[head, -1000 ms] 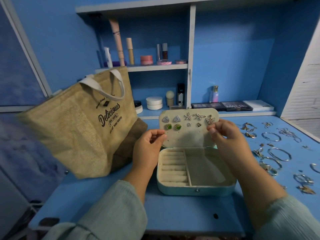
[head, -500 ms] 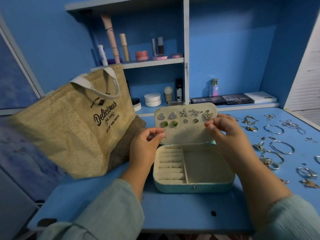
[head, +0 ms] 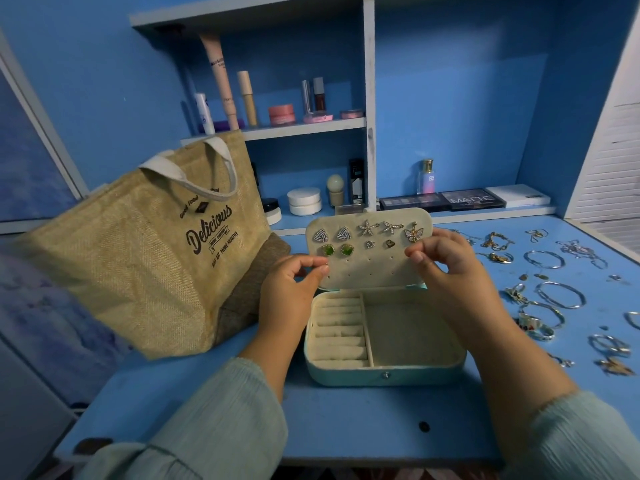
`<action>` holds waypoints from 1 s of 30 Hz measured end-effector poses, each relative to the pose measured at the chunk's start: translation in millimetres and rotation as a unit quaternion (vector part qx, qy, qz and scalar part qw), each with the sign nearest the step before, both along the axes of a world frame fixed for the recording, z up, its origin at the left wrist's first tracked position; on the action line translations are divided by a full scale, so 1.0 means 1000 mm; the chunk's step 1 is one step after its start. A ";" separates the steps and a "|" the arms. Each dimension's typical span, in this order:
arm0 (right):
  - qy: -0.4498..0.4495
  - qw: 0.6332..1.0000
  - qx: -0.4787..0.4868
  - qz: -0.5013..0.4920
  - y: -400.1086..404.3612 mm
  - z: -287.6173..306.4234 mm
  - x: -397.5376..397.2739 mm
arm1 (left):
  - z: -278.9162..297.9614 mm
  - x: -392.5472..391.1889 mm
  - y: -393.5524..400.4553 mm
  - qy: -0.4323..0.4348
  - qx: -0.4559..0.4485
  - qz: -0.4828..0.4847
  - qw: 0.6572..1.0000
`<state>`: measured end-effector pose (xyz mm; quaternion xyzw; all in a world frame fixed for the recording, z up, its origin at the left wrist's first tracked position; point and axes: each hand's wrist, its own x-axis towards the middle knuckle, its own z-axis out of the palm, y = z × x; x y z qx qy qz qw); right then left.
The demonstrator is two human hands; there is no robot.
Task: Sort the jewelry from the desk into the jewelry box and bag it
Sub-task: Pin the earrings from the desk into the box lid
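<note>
Before me on the blue worktop (head: 346, 420) sits the open, rounded teal jewelry box (head: 384, 374), its cream padded lid (head: 370, 268) raised behind the tray. Stud earrings (head: 343, 233) sit in two rows on the lid. My left hand (head: 291, 289) is at the lid's left edge, my right hand (head: 446, 268) at its right. Left of the box stands a tan jute tote bag (head: 138, 258). Right of the box, loose silver bangles and rings (head: 557, 294) lie spread on the worktop. Behind, white shelves (head: 311, 128) carry cosmetics.
</note>
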<state>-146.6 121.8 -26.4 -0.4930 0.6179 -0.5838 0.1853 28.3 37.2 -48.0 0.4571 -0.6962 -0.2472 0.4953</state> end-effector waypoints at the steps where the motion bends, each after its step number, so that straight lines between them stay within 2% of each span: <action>1: 0.005 1.000 0.001 -0.001 0.000 -0.001 0.000 | 0.000 -0.001 0.001 0.010 0.017 -0.001 1.000; 9: 0.008 1.000 -0.003 -0.002 0.000 -0.001 0.001 | 0.003 -0.002 -0.001 0.089 0.061 -0.032 0.994; 14: 0.040 0.999 -0.019 -0.025 0.005 0.006 0.007 | 0.005 0.001 0.003 -0.004 0.064 -0.029 0.997; 24: 0.146 0.985 -0.055 -0.077 0.025 0.022 0.011 | 0.014 0.009 0.014 -0.013 0.123 -0.075 0.989; 30: 0.166 0.985 -0.014 -0.034 0.040 0.045 0.027 | 0.013 0.015 0.016 -0.032 0.121 -0.091 0.988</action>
